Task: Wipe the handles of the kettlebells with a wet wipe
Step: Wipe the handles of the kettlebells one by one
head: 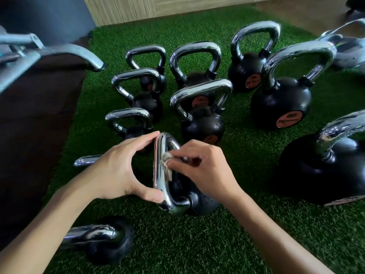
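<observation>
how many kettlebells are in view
11 black kettlebells with chrome handles: three left, two centre, two back right, one far right, one held, one bottom left, one handle behind the left hand; others possibly hidden.

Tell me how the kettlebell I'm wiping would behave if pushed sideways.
The kettlebell is probably heavy and hard to slide on the turf. Its round body may rock or tip; the left hand holds its handle. The shiny chrome likely feels slippery.
</observation>
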A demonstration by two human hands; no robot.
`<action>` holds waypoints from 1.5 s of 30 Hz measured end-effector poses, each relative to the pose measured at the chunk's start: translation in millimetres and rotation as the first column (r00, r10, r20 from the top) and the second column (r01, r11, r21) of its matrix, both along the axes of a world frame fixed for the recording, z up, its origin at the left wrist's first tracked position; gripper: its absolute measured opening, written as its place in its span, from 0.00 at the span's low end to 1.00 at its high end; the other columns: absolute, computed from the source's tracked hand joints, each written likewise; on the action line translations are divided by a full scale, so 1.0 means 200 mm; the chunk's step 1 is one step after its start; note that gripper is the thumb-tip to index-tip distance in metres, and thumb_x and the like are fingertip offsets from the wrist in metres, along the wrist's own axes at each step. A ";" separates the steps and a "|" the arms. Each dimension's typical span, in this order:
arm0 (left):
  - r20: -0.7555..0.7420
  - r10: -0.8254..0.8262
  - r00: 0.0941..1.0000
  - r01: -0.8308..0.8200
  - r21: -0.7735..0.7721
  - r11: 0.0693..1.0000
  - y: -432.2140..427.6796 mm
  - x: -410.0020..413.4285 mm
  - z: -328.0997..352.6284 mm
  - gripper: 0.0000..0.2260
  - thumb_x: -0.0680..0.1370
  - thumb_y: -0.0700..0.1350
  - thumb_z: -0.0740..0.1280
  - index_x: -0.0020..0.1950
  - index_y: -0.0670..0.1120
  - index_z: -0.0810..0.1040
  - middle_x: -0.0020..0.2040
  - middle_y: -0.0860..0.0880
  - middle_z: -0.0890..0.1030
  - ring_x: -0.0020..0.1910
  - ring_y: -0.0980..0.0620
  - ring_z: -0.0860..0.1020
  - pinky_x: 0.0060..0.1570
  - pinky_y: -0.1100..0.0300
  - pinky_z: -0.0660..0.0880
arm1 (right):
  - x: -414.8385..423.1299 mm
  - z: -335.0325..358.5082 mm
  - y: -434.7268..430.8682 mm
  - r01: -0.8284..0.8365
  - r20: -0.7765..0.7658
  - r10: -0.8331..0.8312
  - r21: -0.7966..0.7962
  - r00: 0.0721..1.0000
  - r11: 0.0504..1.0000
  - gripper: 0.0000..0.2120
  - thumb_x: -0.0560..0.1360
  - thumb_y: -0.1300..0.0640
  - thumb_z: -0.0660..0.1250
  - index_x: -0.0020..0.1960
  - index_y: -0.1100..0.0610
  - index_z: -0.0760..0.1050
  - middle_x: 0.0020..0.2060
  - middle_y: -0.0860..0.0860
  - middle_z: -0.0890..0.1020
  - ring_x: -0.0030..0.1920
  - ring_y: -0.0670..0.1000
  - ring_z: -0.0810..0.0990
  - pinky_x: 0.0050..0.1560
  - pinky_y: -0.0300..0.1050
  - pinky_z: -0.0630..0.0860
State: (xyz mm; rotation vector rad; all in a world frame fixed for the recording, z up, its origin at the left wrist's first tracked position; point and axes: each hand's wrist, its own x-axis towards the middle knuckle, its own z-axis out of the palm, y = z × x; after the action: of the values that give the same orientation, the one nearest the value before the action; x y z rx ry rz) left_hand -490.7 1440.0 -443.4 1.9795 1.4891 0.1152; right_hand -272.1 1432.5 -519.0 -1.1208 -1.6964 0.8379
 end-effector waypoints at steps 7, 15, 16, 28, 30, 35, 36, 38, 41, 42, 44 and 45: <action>0.001 -0.023 1.000 0.023 0.017 1.000 0.00 0.01 0.00 0.62 0.46 0.74 0.80 0.74 0.79 0.50 0.78 0.67 0.58 0.77 0.64 0.60 0.76 0.47 0.62 | 0.04 0.07 0.02 -0.010 -0.002 0.010 0.012 1.000 1.000 0.07 0.69 0.50 0.79 0.47 0.44 0.86 0.39 0.42 0.84 0.39 0.46 0.82 0.38 0.34 0.73; -0.044 -0.048 0.998 0.050 0.038 0.998 0.03 -0.05 0.00 0.64 0.45 0.74 0.80 0.76 0.76 0.51 0.79 0.67 0.56 0.76 0.67 0.60 0.77 0.51 0.63 | 0.04 0.05 -0.25 -0.162 0.124 0.161 -0.008 0.979 0.987 0.08 0.69 0.45 0.78 0.48 0.41 0.86 0.41 0.39 0.84 0.44 0.45 0.81 0.40 0.40 0.77; -0.043 -0.050 0.998 0.052 0.036 0.998 0.03 -0.05 0.00 0.64 0.45 0.73 0.81 0.76 0.76 0.52 0.79 0.67 0.57 0.76 0.67 0.60 0.77 0.51 0.63 | 0.04 0.05 -0.24 -0.155 0.131 0.153 0.003 0.980 0.988 0.08 0.69 0.45 0.78 0.48 0.42 0.86 0.42 0.38 0.84 0.45 0.45 0.81 0.41 0.40 0.76; -0.064 -0.054 0.997 0.054 0.013 0.998 0.03 -0.09 0.00 0.63 0.45 0.73 0.81 0.74 0.79 0.50 0.79 0.68 0.55 0.77 0.64 0.59 0.77 0.48 0.62 | 0.08 -0.03 -0.15 -0.246 0.410 0.217 0.019 0.886 0.969 0.09 0.75 0.49 0.72 0.55 0.44 0.85 0.47 0.39 0.84 0.47 0.41 0.72 0.48 0.40 0.73; -0.073 -0.055 0.996 0.056 0.020 0.998 0.03 -0.09 0.00 0.63 0.44 0.74 0.80 0.73 0.80 0.50 0.80 0.68 0.54 0.78 0.63 0.58 0.78 0.46 0.61 | 0.07 -0.01 -0.12 -0.281 0.489 0.275 -0.063 0.828 0.958 0.11 0.76 0.50 0.72 0.57 0.42 0.84 0.50 0.40 0.83 0.49 0.44 0.71 0.53 0.42 0.73; -0.107 -0.065 0.992 0.066 0.009 0.998 0.04 -0.11 0.02 0.64 0.44 0.73 0.81 0.74 0.78 0.50 0.77 0.70 0.53 0.78 0.62 0.57 0.78 0.50 0.59 | 0.03 0.03 -0.11 -0.319 0.409 0.353 -0.150 0.842 0.936 0.13 0.72 0.59 0.75 0.54 0.47 0.86 0.46 0.40 0.85 0.48 0.37 0.78 0.51 0.28 0.71; -0.096 -0.062 0.993 0.062 0.004 0.998 0.03 -0.11 0.02 0.64 0.44 0.72 0.82 0.75 0.78 0.51 0.76 0.71 0.54 0.78 0.63 0.57 0.78 0.50 0.59 | 0.01 0.04 -0.11 -0.319 0.365 0.365 -0.182 0.857 0.930 0.13 0.72 0.61 0.75 0.53 0.48 0.86 0.43 0.39 0.85 0.45 0.35 0.79 0.47 0.26 0.70; -0.079 -0.056 0.995 0.056 -0.001 0.998 0.03 -0.12 0.01 0.65 0.43 0.72 0.82 0.75 0.78 0.51 0.77 0.71 0.55 0.78 0.63 0.58 0.78 0.48 0.60 | -0.02 0.05 -0.09 -0.332 0.261 0.400 -0.268 0.879 0.904 0.12 0.72 0.62 0.76 0.53 0.50 0.87 0.39 0.38 0.84 0.38 0.33 0.79 0.41 0.25 0.69; -0.099 -0.060 0.993 0.061 0.010 0.998 0.03 -0.12 0.01 0.65 0.43 0.74 0.80 0.74 0.79 0.49 0.78 0.69 0.54 0.79 0.60 0.58 0.78 0.45 0.61 | -0.05 0.06 -0.04 -0.353 0.128 0.416 -0.344 0.900 0.870 0.10 0.71 0.63 0.77 0.51 0.54 0.87 0.40 0.41 0.86 0.37 0.34 0.81 0.41 0.26 0.72; -0.108 -0.060 0.992 0.062 0.012 0.998 0.03 -0.12 0.01 0.65 0.43 0.75 0.80 0.74 0.79 0.49 0.79 0.68 0.54 0.80 0.58 0.57 0.78 0.44 0.61 | -0.06 0.05 -0.04 -0.335 0.109 0.391 -0.338 0.914 0.879 0.10 0.71 0.62 0.78 0.51 0.54 0.87 0.41 0.43 0.87 0.39 0.35 0.83 0.42 0.27 0.74; -0.117 -0.058 0.991 0.060 0.012 0.998 0.04 -0.14 0.01 0.65 0.43 0.75 0.79 0.74 0.80 0.48 0.80 0.67 0.53 0.80 0.57 0.57 0.78 0.42 0.61 | -0.06 0.05 -0.05 -0.289 0.033 0.317 -0.330 0.948 0.899 0.09 0.71 0.61 0.78 0.50 0.54 0.87 0.41 0.44 0.88 0.40 0.38 0.85 0.44 0.29 0.76; -0.119 -0.058 0.991 0.059 0.012 0.998 0.04 -0.14 0.01 0.65 0.43 0.75 0.79 0.74 0.80 0.48 0.80 0.67 0.53 0.80 0.57 0.57 0.78 0.42 0.61 | -0.05 0.04 -0.06 -0.276 -0.010 0.290 -0.333 0.957 0.902 0.08 0.71 0.61 0.78 0.50 0.54 0.87 0.40 0.45 0.88 0.39 0.38 0.84 0.43 0.29 0.76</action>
State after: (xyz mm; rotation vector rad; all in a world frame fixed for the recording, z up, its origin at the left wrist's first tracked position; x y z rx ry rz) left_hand -519.3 1447.6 -442.4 2.0719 1.5062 -0.0166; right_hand -282.8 1420.6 -510.3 -1.1285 -1.8234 1.3332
